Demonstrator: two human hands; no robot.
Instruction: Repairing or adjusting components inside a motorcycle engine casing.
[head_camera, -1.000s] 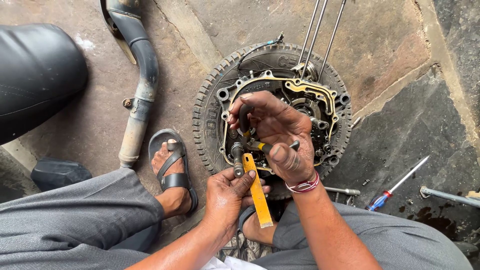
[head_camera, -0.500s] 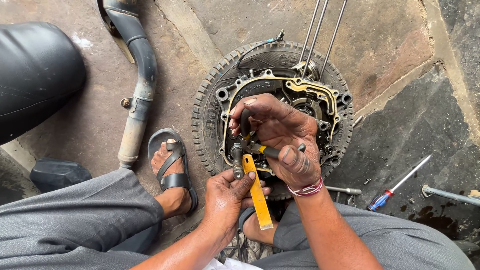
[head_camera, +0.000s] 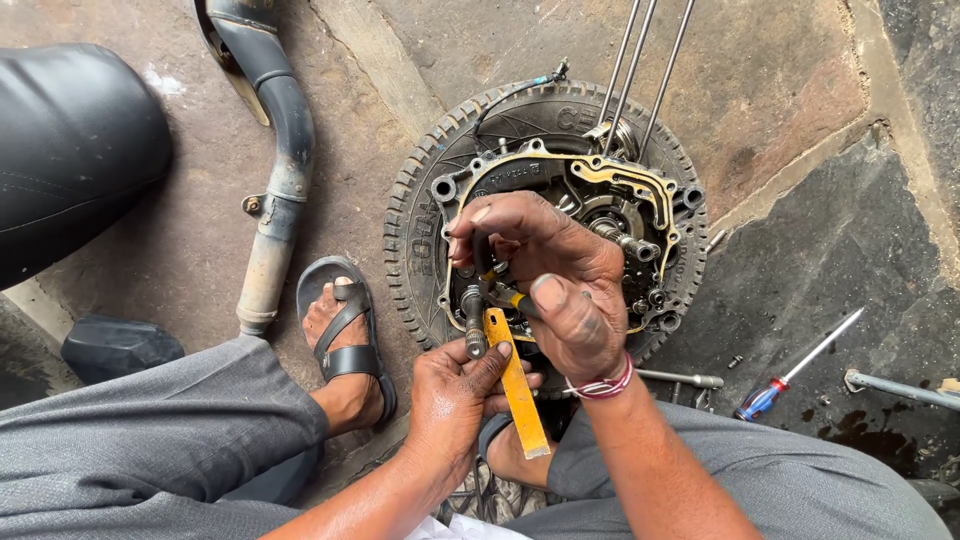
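The left hand (head_camera: 455, 385) is closed around the lower end of a short metal shaft (head_camera: 473, 318) and the yellow handle of a tool (head_camera: 517, 385), which slants down toward the person's lap. The right hand (head_camera: 555, 280) reaches over from above — its fingers curl round a dark lever-like part (head_camera: 484, 262) beside the shaft, thumb pressed down near the tool's upper end, so its grip is closed on that part.

Both hands work just over an open engine case (head_camera: 640, 215) with a yellowish gasket rim, which lies flat inside a small tyre (head_camera: 412, 235) on the stone floor (head_camera: 800, 90). Thin metal rods (head_camera: 640, 60) rise from the far side of the case.

To the left lies an exhaust pipe (head_camera: 275, 190), and near it the person's foot in a sandal (head_camera: 345, 335). A black seat (head_camera: 70, 145) fills the left edge. On the right — well apart from the hands — a screwdriver (head_camera: 790, 375) with a red and blue handle rests on dark, oily ground.
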